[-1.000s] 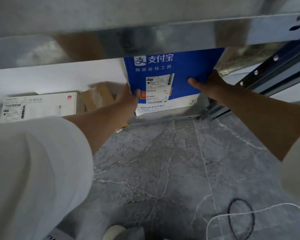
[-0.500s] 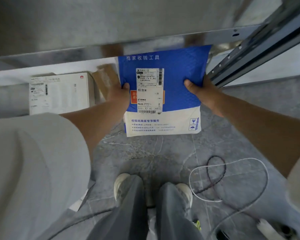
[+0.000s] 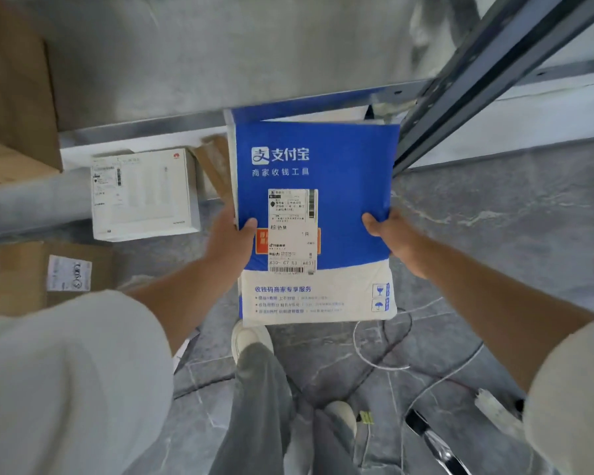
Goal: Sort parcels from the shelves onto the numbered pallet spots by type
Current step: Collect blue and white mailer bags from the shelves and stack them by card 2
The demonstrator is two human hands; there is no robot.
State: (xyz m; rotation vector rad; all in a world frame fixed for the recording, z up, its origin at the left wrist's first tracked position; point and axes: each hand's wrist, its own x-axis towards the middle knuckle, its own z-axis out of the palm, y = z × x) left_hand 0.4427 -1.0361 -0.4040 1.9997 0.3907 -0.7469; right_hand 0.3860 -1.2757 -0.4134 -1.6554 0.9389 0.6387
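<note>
The blue-and-white parcel (image 3: 343, 173) hangs mostly clear of the shelf (image 3: 220, 80), its side edges gripped by the curled fingers of the left hand (image 3: 227, 238) and right hand (image 3: 391, 234); the white box (image 3: 144, 193) beneath that shelf remains unsorted, and no pallet spot is visible.

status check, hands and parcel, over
Left hand and right hand grip the blue mailer by its sides. Its top edge near the shelf beam. Cables loose underfoot.
</note>
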